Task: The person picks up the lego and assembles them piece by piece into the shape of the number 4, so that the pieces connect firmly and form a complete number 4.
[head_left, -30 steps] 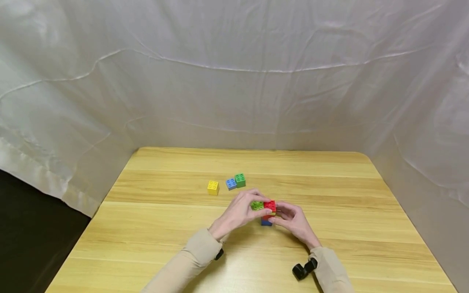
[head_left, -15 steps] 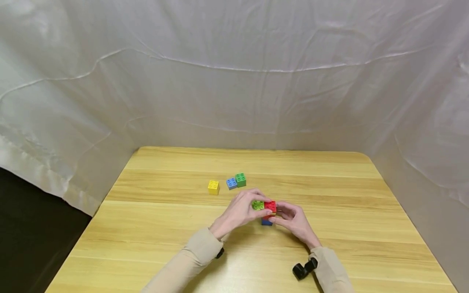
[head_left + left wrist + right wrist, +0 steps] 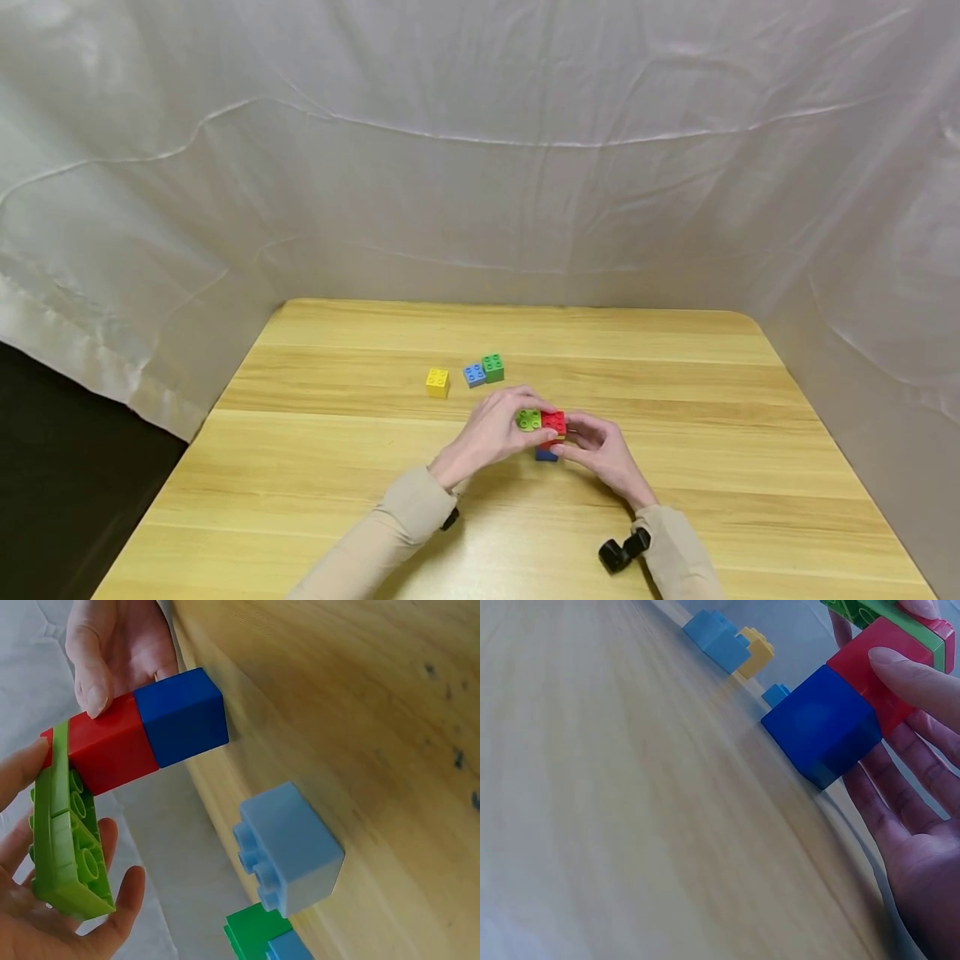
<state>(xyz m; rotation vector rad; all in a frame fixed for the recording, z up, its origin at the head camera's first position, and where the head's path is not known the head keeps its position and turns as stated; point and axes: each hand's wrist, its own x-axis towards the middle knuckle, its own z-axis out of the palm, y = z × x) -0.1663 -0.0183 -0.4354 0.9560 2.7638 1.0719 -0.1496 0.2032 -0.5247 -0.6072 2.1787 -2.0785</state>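
A small stack of toy building bricks stands between the two hands. Its bottom is a dark blue brick, with a red brick above. Over that, a lime green plate juts out to the left, its hollow underside showing in the left wrist view. A red top brick caps the right end. My left hand pinches this top brick between thumb and index finger, other fingers around the plate's overhang. My right hand holds the lower red brick, thumb on its near side.
Behind the stack on the wooden table lie a yellow brick, a blue brick and a green brick. A light blue brick, hidden in the head view, sits near the left hand. Pale curtains surround the table.
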